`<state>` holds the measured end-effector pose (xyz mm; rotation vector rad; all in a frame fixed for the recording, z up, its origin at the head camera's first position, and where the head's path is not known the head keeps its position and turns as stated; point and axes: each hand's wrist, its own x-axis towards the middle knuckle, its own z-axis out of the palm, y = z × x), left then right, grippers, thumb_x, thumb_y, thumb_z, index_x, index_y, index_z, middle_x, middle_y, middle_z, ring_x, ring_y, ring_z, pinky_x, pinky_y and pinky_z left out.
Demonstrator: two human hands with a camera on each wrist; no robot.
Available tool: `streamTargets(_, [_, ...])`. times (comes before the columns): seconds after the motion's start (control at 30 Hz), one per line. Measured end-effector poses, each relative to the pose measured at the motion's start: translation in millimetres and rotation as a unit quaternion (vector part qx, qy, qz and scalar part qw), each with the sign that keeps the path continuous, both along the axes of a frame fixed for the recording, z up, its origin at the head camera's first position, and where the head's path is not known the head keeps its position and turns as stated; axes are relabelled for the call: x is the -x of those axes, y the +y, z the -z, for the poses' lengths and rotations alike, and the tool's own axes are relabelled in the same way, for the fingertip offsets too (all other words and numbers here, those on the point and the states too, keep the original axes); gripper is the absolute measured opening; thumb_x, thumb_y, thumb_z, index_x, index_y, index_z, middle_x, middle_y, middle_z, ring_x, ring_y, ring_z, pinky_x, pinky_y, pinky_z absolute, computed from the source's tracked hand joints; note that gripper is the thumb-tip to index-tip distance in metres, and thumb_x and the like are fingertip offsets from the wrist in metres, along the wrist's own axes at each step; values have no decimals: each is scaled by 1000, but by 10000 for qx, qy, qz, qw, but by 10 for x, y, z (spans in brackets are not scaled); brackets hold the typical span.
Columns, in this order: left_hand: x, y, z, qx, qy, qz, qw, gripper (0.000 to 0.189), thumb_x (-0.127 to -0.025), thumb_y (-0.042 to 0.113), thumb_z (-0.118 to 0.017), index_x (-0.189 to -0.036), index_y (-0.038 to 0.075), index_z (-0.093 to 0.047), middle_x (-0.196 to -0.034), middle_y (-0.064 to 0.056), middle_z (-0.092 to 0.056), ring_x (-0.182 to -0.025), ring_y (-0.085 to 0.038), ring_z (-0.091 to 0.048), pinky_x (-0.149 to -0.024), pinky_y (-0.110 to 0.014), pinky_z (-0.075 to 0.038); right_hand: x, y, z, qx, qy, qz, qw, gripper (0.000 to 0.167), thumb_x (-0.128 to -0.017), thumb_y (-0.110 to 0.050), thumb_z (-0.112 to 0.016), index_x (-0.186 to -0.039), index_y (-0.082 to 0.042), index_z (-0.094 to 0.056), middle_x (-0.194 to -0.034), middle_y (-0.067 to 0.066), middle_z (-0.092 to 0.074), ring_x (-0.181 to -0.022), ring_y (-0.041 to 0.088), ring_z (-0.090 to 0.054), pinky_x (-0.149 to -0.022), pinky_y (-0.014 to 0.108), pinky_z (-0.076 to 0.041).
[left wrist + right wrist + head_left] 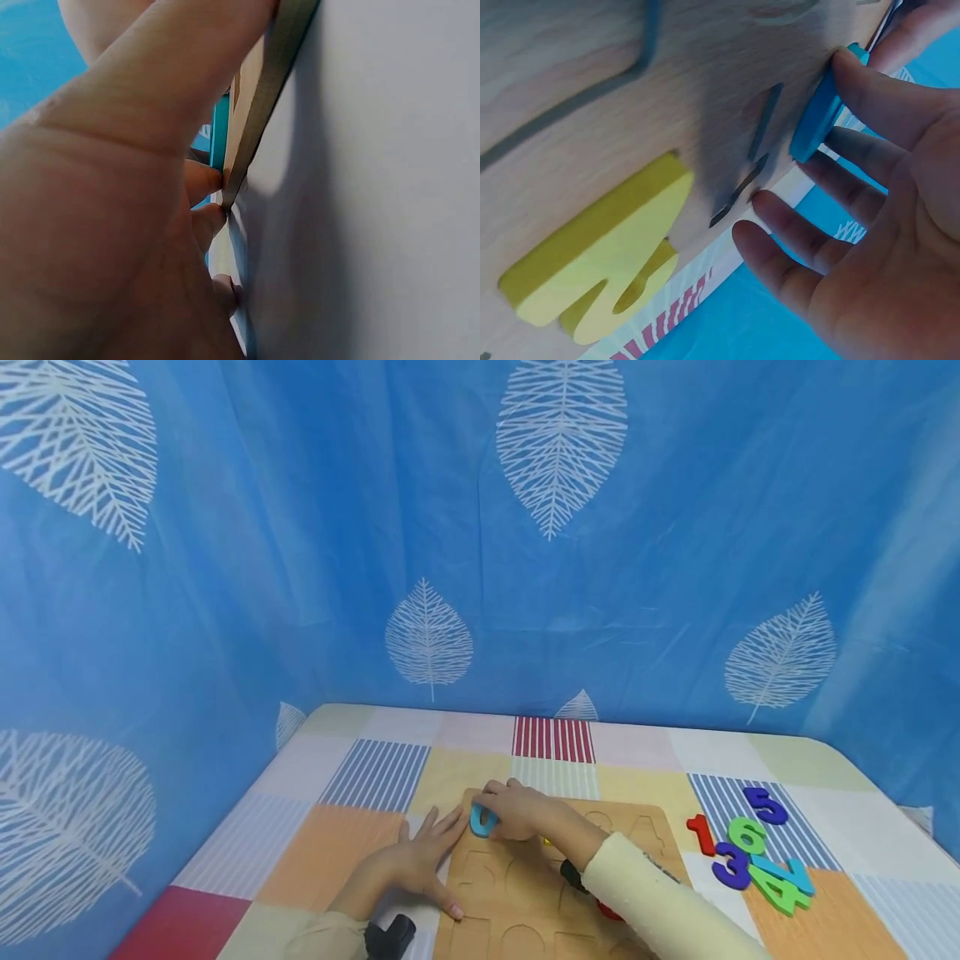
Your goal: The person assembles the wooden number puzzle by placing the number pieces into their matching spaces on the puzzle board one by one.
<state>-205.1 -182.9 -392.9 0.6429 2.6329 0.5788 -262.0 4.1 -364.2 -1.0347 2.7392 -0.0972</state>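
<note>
At the far left corner of the wooden number board [517, 897], my right hand [521, 812] pinches a light blue number 0 [480, 832] between thumb and fingers. The right wrist view shows the blue 0 [821, 112] tilted against the board, its lower end by the board's edge. My left hand [418, 860] rests spread along the board's left side, with the thumb toward me and fingertips near the blue piece. A yellow number piece [600, 255] sits on the board beside the right hand. In the head view the right hand and forearm hide much of it.
Loose numbers lie right of the board: a purple 5 [767, 807], red 1 [701, 835], green 6 [747, 835], purple 3 [732, 867], blue 7 [797, 878] and green 4 [780, 891]. A red piece [609, 912] shows partly under the right forearm. A blue curtain [480, 552] hangs behind the table.
</note>
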Motion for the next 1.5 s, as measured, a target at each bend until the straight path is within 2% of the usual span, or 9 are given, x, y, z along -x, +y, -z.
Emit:
streamTargets(0.2, [43,122,22,-99,-10,103,9999,116,-61,47,-80,-147,9,-12,-154,-12,-6,-138,-46,3,-97,-74,6,3,104,9,-119,-4,243,9996,51,-82,-25,-67,-130,-16,-51,-126,2,-50,-104,20,-48,-84,37,-49])
streamTargets(0.37, [32,82,8,-198,29,-14,9998,118,-58,48,-80,-146,8,-14,-154,-13,-8,-138,-45,3,-97,-75,5,27,24,-14,-333,-26,338,9989,52,-82,-25,-67,-130,-20,-50,-125,0,-51,-102,17,-49,-81,34,-49])
streamTargets(0.4, [28,69,8,-211,27,-51,9998,118,-57,48,-80,-146,8,-14,-154,-13,-8,-138,-45,3,-97,-75,5,83,22,60,-304,48,235,9993,53,-82,-28,-68,-130,-22,-50,-126,-1,-51,-102,17,-49,-81,34,-49])
streamTargets(0.57, [2,18,40,-309,-39,-166,9994,121,-55,49,-81,-146,8,-13,-154,-13,-7,-138,-45,4,-97,-75,6,120,52,72,-136,-249,248,9993,59,-82,-30,-67,-136,-20,-43,-135,1,-46,-119,21,-47,-95,38,-45])
streamTargets(0.63, [-2,7,53,-347,-34,-179,9992,121,-54,49,-81,-146,7,-14,-154,-14,-7,-137,-45,4,-96,-75,7,85,126,-38,8,-492,428,9979,64,-81,-27,-68,-138,-16,-40,-140,4,-42,-128,25,-40,-103,41,-39])
streamTargets(0.8, [12,14,71,-433,22,-154,9989,121,-53,48,-81,-145,5,-16,-153,-15,-7,-137,-46,4,-96,-74,9,100,517,-200,594,-777,746,9924,69,-82,-22,-68,-141,-12,-34,-145,9,-35,-135,29,-31,-108,45,-31])
streamTargets(0.93, [29,26,90,-460,59,-120,9989,121,-53,49,-81,-146,5,-15,-153,-16,-6,-137,-46,5,-95,-74,11,137,862,-260,823,-773,1081,9877,67,-83,-21,-66,-141,-12,-34,-146,10,-34,-136,29,-29,-108,47,-30])
streamTargets(1.27, [58,60,88,-421,50,-122,9990,122,-53,50,-80,-146,6,-14,-153,-16,-4,-137,-45,6,-96,-73,12,128,1608,-336,1030,-633,1518,9810,69,-83,-22,-67,-140,-6,-33,-143,18,-36,-132,37,-32,-104,54,-31])
streamTargets(1.5, [36,68,69,-329,-43,-197,9993,124,-52,51,-80,-146,7,-13,-154,-15,-4,-137,-45,7,-96,-73,12,75,1999,-303,1226,-629,1851,9730,71,-84,-25,-65,-142,-4,-29,-143,23,-31,-132,43,-27,-103,59,-29])
